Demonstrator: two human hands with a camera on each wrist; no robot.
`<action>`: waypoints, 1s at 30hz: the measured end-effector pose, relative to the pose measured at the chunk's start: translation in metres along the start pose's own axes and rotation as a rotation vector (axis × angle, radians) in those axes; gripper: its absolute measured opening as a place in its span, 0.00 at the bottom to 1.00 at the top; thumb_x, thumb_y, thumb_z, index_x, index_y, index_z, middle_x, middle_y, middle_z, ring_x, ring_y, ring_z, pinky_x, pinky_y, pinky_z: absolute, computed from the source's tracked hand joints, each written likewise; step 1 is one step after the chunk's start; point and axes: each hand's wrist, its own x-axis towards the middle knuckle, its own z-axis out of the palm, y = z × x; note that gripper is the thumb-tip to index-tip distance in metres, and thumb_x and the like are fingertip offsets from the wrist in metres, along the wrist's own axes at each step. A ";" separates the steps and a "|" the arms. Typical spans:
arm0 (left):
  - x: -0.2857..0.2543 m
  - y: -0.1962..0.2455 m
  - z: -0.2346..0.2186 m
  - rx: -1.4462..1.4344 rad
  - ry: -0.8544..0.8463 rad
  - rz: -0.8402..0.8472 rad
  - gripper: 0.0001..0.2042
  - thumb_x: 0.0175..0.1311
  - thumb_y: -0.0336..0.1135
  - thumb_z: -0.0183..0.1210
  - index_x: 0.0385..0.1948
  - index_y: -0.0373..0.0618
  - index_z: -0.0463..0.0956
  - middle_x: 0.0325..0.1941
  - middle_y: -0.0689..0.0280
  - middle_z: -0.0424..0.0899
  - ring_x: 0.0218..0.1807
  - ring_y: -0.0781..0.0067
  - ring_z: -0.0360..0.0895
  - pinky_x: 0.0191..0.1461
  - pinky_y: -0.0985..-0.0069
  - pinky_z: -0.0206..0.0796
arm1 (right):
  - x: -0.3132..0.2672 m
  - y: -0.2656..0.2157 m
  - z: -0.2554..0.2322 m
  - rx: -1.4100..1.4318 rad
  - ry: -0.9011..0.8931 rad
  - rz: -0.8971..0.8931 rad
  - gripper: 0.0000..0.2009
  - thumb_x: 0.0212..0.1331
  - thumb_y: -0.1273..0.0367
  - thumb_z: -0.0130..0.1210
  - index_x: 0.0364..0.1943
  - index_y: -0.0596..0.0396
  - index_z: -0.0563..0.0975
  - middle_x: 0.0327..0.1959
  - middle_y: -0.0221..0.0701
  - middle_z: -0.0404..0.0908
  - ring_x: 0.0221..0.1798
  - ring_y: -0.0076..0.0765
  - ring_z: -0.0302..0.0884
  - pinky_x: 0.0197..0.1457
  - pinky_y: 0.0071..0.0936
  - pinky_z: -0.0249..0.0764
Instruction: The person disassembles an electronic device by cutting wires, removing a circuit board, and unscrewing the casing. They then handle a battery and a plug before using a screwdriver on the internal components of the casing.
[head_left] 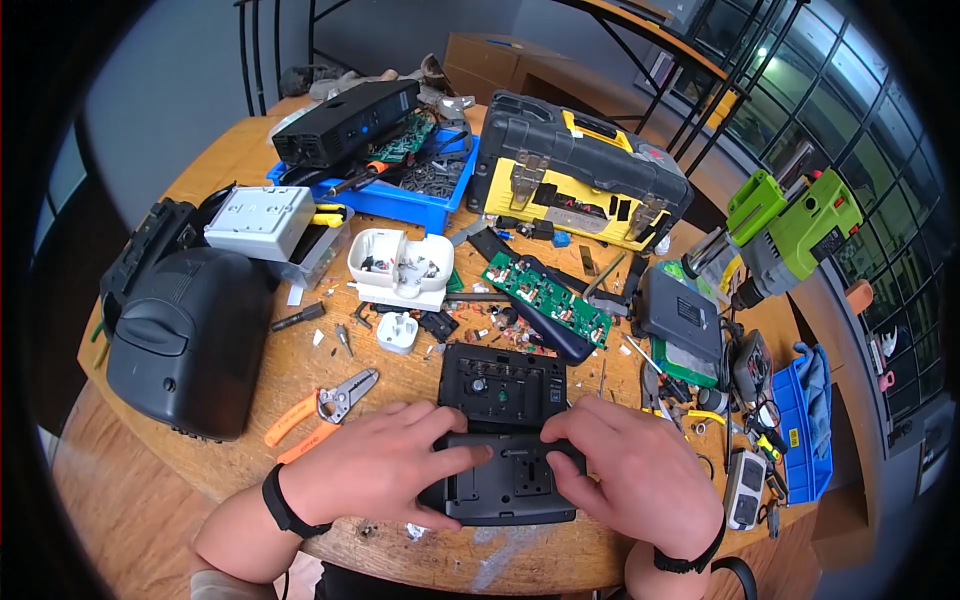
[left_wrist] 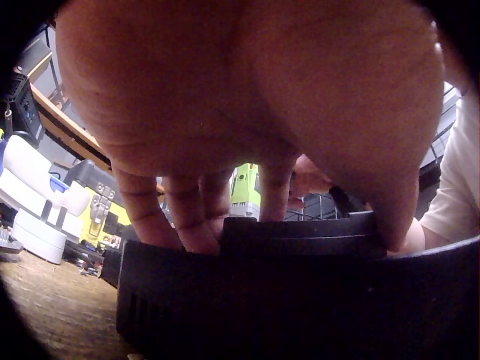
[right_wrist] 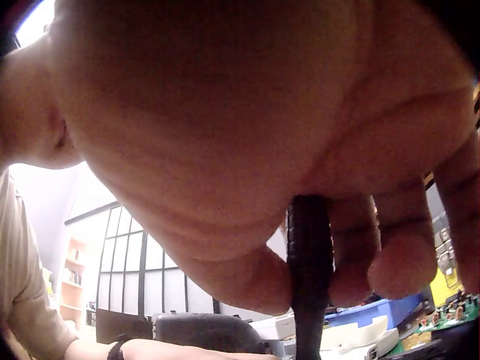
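Observation:
A black plastic housing [head_left: 512,505] lies at the table's front, screw posts and slots showing on its face. My left hand [head_left: 375,465] grips its left side, thumb at the near edge and index finger across the top; in the left wrist view the fingers [left_wrist: 196,225] reach down behind its wall. My right hand [head_left: 640,465] is over the right side, pinching an upright black screwdriver [right_wrist: 309,247] between thumb and fingers. Its tip is hidden. Directly behind the housing sits a second black panel [head_left: 530,385] with a small green part in it.
Orange-handled pliers [head_left: 340,395] lie left of the hands. Behind are a green circuit board [head_left: 545,295], a white plastic casing [head_left: 400,265] and scattered scraps. A yellow-black toolbox [head_left: 580,170] and blue tray [head_left: 400,205] stand farther back. A black shell [head_left: 190,340] fills the left, a green drill [head_left: 810,230] the right.

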 end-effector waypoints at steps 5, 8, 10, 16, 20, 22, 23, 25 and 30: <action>0.000 0.000 0.000 0.004 0.007 0.008 0.35 0.48 0.57 0.76 0.61 0.57 0.79 0.54 0.60 0.76 0.51 0.55 0.77 0.54 0.62 0.73 | 0.000 0.002 0.001 -0.015 0.007 -0.027 0.09 0.62 0.67 0.63 0.43 0.52 0.78 0.33 0.33 0.81 0.35 0.49 0.84 0.37 0.42 0.80; 0.000 0.000 0.001 0.003 0.011 0.010 0.35 0.48 0.57 0.77 0.61 0.57 0.79 0.54 0.60 0.76 0.51 0.55 0.77 0.54 0.62 0.73 | 0.000 -0.001 0.000 0.022 -0.003 0.015 0.10 0.60 0.68 0.63 0.44 0.53 0.78 0.35 0.34 0.82 0.35 0.50 0.84 0.37 0.43 0.80; 0.000 -0.001 0.000 0.011 0.011 0.014 0.36 0.47 0.57 0.77 0.61 0.57 0.79 0.54 0.59 0.76 0.50 0.56 0.78 0.53 0.62 0.73 | 0.001 -0.005 -0.002 0.006 0.000 0.031 0.11 0.59 0.69 0.63 0.45 0.53 0.79 0.37 0.35 0.82 0.36 0.50 0.84 0.38 0.43 0.80; 0.000 -0.001 0.000 -0.004 0.012 0.014 0.36 0.47 0.56 0.77 0.60 0.57 0.79 0.54 0.59 0.76 0.51 0.55 0.78 0.53 0.62 0.73 | 0.000 0.000 0.000 -0.009 -0.006 0.034 0.12 0.57 0.70 0.62 0.46 0.52 0.78 0.40 0.37 0.83 0.36 0.51 0.84 0.37 0.45 0.80; 0.000 0.000 0.001 -0.007 0.010 0.011 0.36 0.47 0.56 0.77 0.60 0.57 0.79 0.54 0.59 0.76 0.51 0.55 0.78 0.53 0.62 0.73 | 0.000 -0.001 0.001 0.021 -0.010 0.065 0.09 0.62 0.66 0.63 0.42 0.50 0.77 0.27 0.38 0.82 0.30 0.51 0.84 0.32 0.45 0.78; 0.000 0.000 0.000 0.001 0.004 0.007 0.35 0.47 0.57 0.77 0.60 0.57 0.79 0.54 0.59 0.76 0.51 0.55 0.78 0.53 0.62 0.73 | -0.001 -0.003 -0.001 -0.020 -0.010 0.060 0.09 0.64 0.64 0.63 0.40 0.49 0.76 0.23 0.37 0.80 0.28 0.51 0.83 0.30 0.45 0.77; 0.001 0.000 -0.001 0.003 0.005 0.008 0.35 0.47 0.57 0.77 0.60 0.57 0.79 0.54 0.59 0.76 0.51 0.55 0.78 0.53 0.62 0.73 | -0.001 -0.003 -0.001 -0.061 -0.011 0.055 0.10 0.66 0.61 0.63 0.39 0.49 0.75 0.19 0.36 0.79 0.25 0.52 0.82 0.28 0.45 0.76; 0.000 0.000 0.000 -0.001 0.014 0.011 0.35 0.47 0.56 0.77 0.60 0.57 0.79 0.54 0.59 0.76 0.51 0.55 0.78 0.54 0.62 0.73 | -0.001 0.002 0.002 -0.079 0.014 0.037 0.11 0.66 0.61 0.63 0.39 0.49 0.75 0.18 0.36 0.78 0.24 0.52 0.82 0.27 0.45 0.75; 0.001 0.000 0.000 -0.001 0.008 0.008 0.35 0.47 0.57 0.77 0.60 0.57 0.79 0.54 0.60 0.76 0.51 0.55 0.78 0.54 0.62 0.73 | 0.000 0.002 0.002 -0.081 0.038 0.025 0.12 0.65 0.59 0.64 0.38 0.50 0.75 0.19 0.36 0.79 0.25 0.52 0.82 0.28 0.45 0.76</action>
